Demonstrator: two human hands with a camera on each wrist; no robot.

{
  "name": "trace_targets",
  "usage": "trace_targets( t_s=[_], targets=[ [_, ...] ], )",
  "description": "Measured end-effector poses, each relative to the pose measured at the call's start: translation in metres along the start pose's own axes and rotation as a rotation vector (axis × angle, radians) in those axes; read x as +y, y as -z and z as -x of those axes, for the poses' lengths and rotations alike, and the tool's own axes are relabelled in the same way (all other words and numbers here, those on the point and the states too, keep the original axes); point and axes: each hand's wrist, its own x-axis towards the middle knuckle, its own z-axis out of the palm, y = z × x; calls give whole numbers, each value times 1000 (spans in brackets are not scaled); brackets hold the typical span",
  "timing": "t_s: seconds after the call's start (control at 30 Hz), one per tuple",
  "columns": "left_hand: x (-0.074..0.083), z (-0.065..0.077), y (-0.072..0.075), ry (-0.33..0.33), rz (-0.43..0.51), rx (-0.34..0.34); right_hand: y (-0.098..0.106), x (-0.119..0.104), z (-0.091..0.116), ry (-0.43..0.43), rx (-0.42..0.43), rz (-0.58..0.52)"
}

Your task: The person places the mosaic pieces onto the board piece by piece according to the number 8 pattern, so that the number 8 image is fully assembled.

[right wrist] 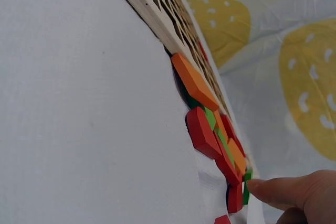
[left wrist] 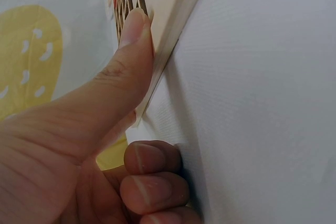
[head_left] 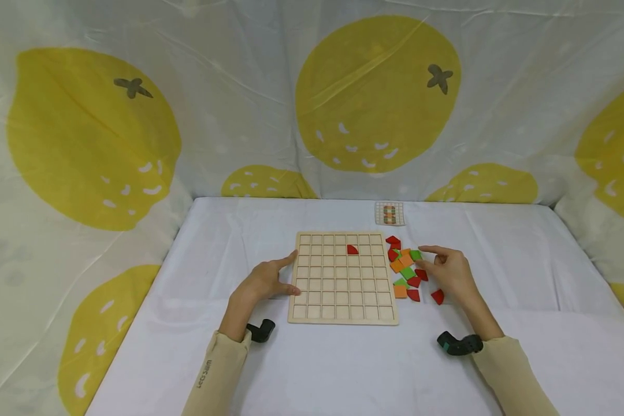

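Observation:
A square wooden grid board [head_left: 345, 319] lies on the table, with one red quarter-round block [head_left: 352, 249] in an upper cell. My left hand [head_left: 264, 279] is at the board's left side, thumb and index finger spread along the edge. In the left wrist view the thumb [left wrist: 135, 30] presses on the board's rim [left wrist: 170, 24], while the other fingers curl below it. My right hand [head_left: 449, 271] pinches a green block [head_left: 416, 255] between thumb and index finger, at the right of the block pile. One fingertip touches green [right wrist: 248, 184] in the right wrist view.
Several red, orange and green blocks [head_left: 400, 292] lie loosely beside the board's right edge, some overlapping. One red block [head_left: 437, 297] sits apart under the right hand. A small pattern card [head_left: 389, 214] lies behind the board. Lemon-print cloth [head_left: 239, 115] hangs around the table's back and sides.

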Motion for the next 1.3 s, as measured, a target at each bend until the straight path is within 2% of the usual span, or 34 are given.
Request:
trace_targets(
  t_s=[0.13,0.37,0.5,0.67,0.9,1.3],
  targets=[
    [0,0,0,-5,-5,8,2,3,-3,-3,-28,-6],
    [0,0,0,-12,-6,10,5,11,-10,-62,-116,-63],
    [0,1,-1,-9,-4,9,5,14,-12,-79,-131,-65],
    [0,1,-1,-5,-4,10,3,16,-13,-79,-132,-74],
    [-1,1,-1,-1,-4,10,0,12,-13,-11,-115,-111],
    [-1,1,-1,-2,-20,8,-3,9,-9,-8,-101,-104]
  ],
)
